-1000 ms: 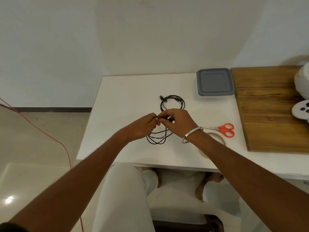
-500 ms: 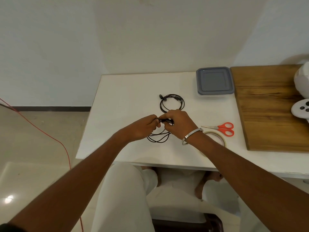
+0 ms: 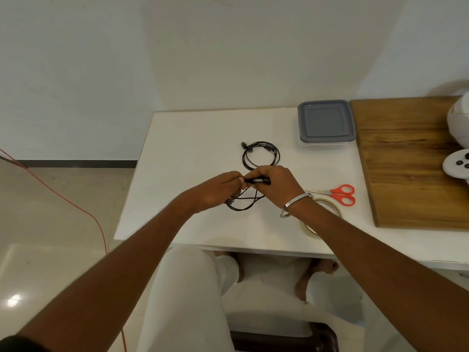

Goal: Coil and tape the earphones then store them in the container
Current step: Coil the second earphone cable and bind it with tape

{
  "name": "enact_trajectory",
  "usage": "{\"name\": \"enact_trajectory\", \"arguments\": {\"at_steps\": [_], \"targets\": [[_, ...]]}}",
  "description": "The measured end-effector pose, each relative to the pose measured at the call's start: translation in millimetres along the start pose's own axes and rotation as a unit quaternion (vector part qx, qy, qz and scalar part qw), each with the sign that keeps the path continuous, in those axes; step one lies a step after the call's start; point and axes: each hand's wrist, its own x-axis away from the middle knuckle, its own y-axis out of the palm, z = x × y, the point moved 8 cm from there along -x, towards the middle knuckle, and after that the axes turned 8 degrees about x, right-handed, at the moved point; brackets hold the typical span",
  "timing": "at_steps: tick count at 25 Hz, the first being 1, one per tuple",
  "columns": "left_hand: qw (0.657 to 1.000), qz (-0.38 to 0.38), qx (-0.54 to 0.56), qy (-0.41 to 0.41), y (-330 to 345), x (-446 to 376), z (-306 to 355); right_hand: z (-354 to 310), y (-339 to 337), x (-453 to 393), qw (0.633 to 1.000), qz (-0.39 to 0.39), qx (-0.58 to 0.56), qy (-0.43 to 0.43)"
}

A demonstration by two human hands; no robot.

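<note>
Black earphones (image 3: 245, 203) hang in loose loops between my two hands above the white table (image 3: 193, 138). My left hand (image 3: 219, 190) pinches one side of the bunched cable, and my right hand (image 3: 275, 185) grips the other side, where a black bundle shows between the fingers. A second black earphone coil (image 3: 261, 156) lies on the table just beyond my hands. The container (image 3: 326, 123), closed with a grey lid, stands at the table's far right. A roll of clear tape (image 3: 330, 207) lies partly under my right wrist.
Red-handled scissors (image 3: 340, 194) lie right of my right hand. A wooden board (image 3: 406, 161) covers the table's right side, carrying white devices (image 3: 456, 166). A red cable (image 3: 63, 199) runs across the floor at left. My knees show below the table's front edge.
Both hands have kept the cable between them and drawn it into a tighter bunch; the hanging loops are shorter. The coil on the table has not moved.
</note>
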Motion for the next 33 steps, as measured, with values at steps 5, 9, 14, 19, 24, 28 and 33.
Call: {"name": "enact_trajectory", "arguments": {"at_steps": [5,9,14,19,24,28,33], "targets": [[0.996,-0.042,0.077,-0.018,3,-1,-3,-5,-5,5,0.999,0.023,-0.018,-0.044],[0.99,-0.071,0.117,-0.023,5,-2,-3,-6,-8,6,0.997,0.037,-0.005,-0.068],[0.985,-0.094,0.14,-0.02,6,-3,-3,-8,-11,5,0.995,0.038,-0.002,-0.089],[0.995,-0.074,0.058,0.016,4,-1,3,1,-10,3,0.998,0.028,-0.034,-0.052],[0.986,0.0,-0.151,0.073,-1,-4,8,13,-2,1,0.998,-0.009,-0.064,0.011],[0.961,0.038,-0.244,0.125,4,-4,14,20,1,4,0.988,-0.024,-0.125,0.089],[0.946,0.061,-0.275,0.164,9,-8,11,37,17,10,0.936,-0.083,-0.264,0.218]]}}
